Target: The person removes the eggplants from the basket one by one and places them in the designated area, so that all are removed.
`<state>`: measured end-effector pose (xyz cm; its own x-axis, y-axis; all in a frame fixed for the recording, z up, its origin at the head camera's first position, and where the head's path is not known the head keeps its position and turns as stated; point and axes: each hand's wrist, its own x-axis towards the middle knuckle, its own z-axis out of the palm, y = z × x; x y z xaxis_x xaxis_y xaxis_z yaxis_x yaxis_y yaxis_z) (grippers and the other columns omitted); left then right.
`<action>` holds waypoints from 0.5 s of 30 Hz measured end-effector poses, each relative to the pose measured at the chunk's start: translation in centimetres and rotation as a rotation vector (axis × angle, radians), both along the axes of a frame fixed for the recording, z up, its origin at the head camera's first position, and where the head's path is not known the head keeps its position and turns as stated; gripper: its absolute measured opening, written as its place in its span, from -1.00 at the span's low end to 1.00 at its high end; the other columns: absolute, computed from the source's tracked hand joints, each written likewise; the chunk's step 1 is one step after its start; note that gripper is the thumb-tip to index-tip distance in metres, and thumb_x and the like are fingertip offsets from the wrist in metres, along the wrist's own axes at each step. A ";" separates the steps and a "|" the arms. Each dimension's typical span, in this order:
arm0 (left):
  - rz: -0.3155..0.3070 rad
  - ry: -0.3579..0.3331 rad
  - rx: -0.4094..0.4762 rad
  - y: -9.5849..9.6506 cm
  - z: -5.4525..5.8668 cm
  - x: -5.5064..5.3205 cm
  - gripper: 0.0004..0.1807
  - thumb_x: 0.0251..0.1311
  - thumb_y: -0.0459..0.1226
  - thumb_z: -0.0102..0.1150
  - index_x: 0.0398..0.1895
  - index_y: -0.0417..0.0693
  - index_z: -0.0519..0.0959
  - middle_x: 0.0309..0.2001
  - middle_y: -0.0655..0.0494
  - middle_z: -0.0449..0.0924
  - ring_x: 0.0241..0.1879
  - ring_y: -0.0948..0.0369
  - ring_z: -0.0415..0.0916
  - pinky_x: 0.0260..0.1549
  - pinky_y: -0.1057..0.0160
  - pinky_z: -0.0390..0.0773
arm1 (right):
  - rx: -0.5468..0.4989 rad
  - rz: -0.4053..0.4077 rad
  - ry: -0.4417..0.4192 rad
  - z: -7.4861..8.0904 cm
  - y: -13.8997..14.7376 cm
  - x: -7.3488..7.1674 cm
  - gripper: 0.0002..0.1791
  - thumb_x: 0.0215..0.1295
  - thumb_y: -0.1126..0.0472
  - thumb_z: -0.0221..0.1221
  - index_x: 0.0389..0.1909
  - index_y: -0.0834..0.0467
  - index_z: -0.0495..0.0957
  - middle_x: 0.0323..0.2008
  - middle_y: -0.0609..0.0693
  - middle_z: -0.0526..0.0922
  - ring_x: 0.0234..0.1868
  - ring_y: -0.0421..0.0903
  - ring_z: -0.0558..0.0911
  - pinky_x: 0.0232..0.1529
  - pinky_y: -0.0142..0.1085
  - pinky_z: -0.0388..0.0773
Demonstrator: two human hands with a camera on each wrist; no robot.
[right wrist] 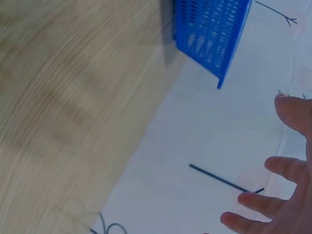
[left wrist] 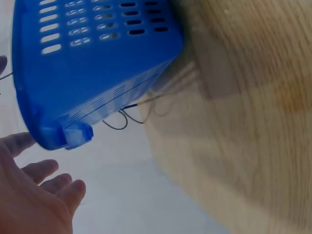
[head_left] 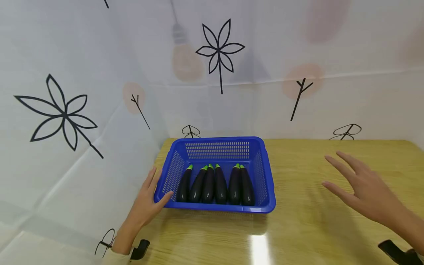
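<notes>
A blue plastic basket (head_left: pixel 215 208) with slotted walls stands on the table, holding several dark eggplants (head_left: pixel 208 186) with green stem ends, laid side by side. My left hand (head_left: pixel 145 206) is at the basket's left front corner, fingers extended along the outside of the rim and thumb over the front edge. In the left wrist view, the fingertips are right at the basket's rim (left wrist: pixel 41 139). Well to the right of the basket, my right hand (head_left: pixel 367 187) hovers over the table with fingers spread and nothing in it. The right wrist view shows the basket (right wrist: pixel 209 36) apart from that hand.
The wooden table (head_left: pixel 298 228) has a light, glossy grain. A white cloth (head_left: pixel 271 103) printed with leaves and twigs hangs behind it, and another stretch of cloth (head_left: pixel 66 176) runs close along the left side.
</notes>
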<state>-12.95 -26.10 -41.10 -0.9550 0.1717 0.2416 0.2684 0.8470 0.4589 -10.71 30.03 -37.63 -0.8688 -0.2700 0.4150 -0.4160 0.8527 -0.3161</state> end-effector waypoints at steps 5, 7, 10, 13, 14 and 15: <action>-0.001 -0.008 0.052 0.5 -1.1 -0.2 -0.08 0.17 0.11 0.15 0.50 0.05 -0.02 0.49 0.02 -0.15 0.38 -0.16 -0.01 0.10 -0.33 0.21 | -0.020 0.024 -0.002 0.5 -1.9 -0.6 -0.16 0.09 0.09 0.34 0.41 -0.04 0.20 0.30 0.28 0.24 0.12 0.37 0.30 -0.16 0.22 0.27; -0.003 -0.023 0.073 0.7 -1.4 -0.2 -0.08 0.18 0.11 0.15 0.50 0.01 -0.02 0.49 -0.01 -0.15 0.36 -0.17 0.01 0.09 -0.31 0.25 | -0.026 0.029 -0.012 0.8 -2.6 -0.7 -0.17 0.11 0.08 0.33 0.41 -0.04 0.20 0.29 0.25 0.25 0.11 0.33 0.32 -0.24 0.22 0.34; -0.009 -0.032 0.109 0.9 -1.9 -0.2 -0.08 0.19 0.08 0.15 0.50 -0.03 -0.02 0.49 -0.02 -0.15 0.35 -0.17 0.04 0.08 -0.28 0.28 | -0.044 0.046 -0.024 1.1 -3.6 -0.8 -0.20 0.13 0.10 0.32 0.40 -0.05 0.21 0.28 0.22 0.27 0.10 0.27 0.35 -0.33 0.22 0.42; -0.015 -0.016 0.126 1.0 -2.2 -0.3 -0.09 0.20 0.04 0.16 0.50 -0.07 -0.03 0.49 -0.02 -0.13 0.35 -0.15 0.05 0.09 -0.26 0.28 | -0.060 0.088 -0.022 1.4 -4.6 -1.0 -0.21 0.14 0.11 0.31 0.40 -0.02 0.22 0.23 0.21 0.30 0.08 0.26 0.37 -0.32 0.20 0.43; -0.018 -0.010 0.124 1.0 -2.3 -0.4 -0.10 0.21 0.03 0.15 0.50 -0.08 -0.03 0.49 -0.02 -0.13 0.35 -0.14 0.05 0.10 -0.26 0.27 | -0.066 0.101 -0.024 1.5 -4.9 -1.1 -0.22 0.14 0.11 0.31 0.39 -0.01 0.22 0.22 0.21 0.31 0.08 0.25 0.37 -0.30 0.20 0.42; -0.022 -0.006 0.122 1.0 -2.3 -0.4 -0.10 0.21 0.03 0.15 0.50 -0.08 -0.04 0.49 -0.01 -0.14 0.36 -0.14 0.04 0.11 -0.26 0.26 | -0.072 0.117 -0.025 1.5 -5.2 -1.2 -0.22 0.15 0.11 0.31 0.39 0.00 0.22 0.21 0.20 0.33 0.09 0.24 0.37 -0.29 0.19 0.42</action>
